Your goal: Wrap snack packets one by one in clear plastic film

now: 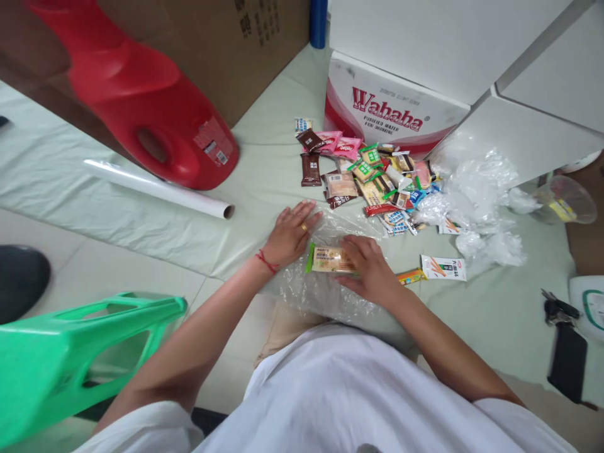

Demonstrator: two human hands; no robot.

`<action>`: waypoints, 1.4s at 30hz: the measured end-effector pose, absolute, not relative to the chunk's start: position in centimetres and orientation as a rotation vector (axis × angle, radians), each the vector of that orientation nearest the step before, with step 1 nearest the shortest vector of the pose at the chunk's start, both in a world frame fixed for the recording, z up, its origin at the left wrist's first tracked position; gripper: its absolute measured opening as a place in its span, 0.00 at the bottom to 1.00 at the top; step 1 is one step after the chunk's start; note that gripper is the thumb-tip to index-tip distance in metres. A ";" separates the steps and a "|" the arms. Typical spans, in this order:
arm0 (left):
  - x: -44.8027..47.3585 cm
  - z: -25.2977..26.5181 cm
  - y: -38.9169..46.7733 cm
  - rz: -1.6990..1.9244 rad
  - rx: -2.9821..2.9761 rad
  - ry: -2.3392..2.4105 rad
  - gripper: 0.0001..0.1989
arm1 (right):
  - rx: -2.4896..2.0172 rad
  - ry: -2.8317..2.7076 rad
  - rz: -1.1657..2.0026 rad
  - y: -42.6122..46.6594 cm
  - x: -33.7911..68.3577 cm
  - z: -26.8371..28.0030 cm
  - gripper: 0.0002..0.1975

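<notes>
My right hand (368,267) is closed around the right end of a wrapped biscuit packet (328,258) with a green crimped end. The packet lies on a transparent plastic sheet or bag (302,286) near the table's front edge. Fingers stretched out, my left hand (293,234) rests flat on the plastic, just left of the packet. Beyond both hands is a heap of wrapped snacks: brown packets (310,170), pink packets (346,148) and green-edged biscuits (365,170). A white stick-snack packet (443,268) and a yellow-orange packet (411,277) lie right of my right hand.
Crumpled transparent bags (481,182) sit right of the heap, before a Wahaha carton (377,116). A red jug (160,107) and a white roll (160,189) are at left. A green stool (70,352) stands lower left; keys and a black phone-like object (567,362) lie far right.
</notes>
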State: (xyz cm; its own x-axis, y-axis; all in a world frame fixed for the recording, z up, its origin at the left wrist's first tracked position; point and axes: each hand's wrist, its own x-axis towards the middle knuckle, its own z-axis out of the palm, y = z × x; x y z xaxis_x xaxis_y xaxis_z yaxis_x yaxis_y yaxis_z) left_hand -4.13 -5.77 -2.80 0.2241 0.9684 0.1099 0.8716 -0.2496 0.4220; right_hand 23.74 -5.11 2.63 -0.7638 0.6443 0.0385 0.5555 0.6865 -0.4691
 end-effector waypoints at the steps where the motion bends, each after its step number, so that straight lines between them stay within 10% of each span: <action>1: -4.5 -2.5 -6.5 0.570 2.235 1.751 0.29 | -0.892 -2.664 0.693 -5.6 25.1 3.1 0.31; 14: -7.1 -6.6 -21.2 0.548 2.806 1.272 0.25 | -0.854 -2.750 0.652 -13.7 34.6 -1.8 0.22; 33: -6.7 -0.9 -15.1 0.844 1.752 1.669 0.18 | -1.286 -2.187 1.090 -6.7 31.0 4.2 0.15; 42: -5.9 -0.9 -9.2 0.834 1.720 2.084 0.12 | -1.768 -2.359 0.779 -1.8 29.3 1.0 0.15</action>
State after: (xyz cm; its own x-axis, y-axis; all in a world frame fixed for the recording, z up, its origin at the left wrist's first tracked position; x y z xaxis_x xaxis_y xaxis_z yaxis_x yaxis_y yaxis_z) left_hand -5.89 -9.18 -0.86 -0.2294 0.9655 0.1228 0.7839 0.1085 0.6113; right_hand 29.32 -1.83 0.97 -0.3248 0.9188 -0.2244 0.8719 0.1989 -0.4475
